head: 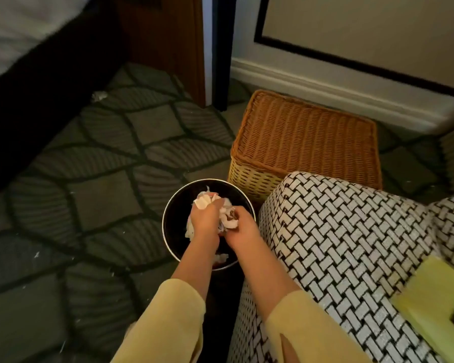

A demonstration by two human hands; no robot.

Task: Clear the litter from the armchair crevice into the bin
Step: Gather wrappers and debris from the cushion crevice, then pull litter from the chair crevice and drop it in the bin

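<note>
Head | left hand [204, 218] and right hand [243, 226] grip crumpled litter [222, 209] over bin [180, 203] | bin bottom mostly hidden | armchair [338, 231] cut off

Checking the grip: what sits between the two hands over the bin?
Head view: crumpled litter is bunched between the left hand and right hand, both gripping it above the bin.

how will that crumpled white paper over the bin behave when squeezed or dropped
Likely light and floppy: the crumpled white paper litter bunches up where the left hand and the right hand grip it. Loose edges stick out, so scraps may shed.
</note>
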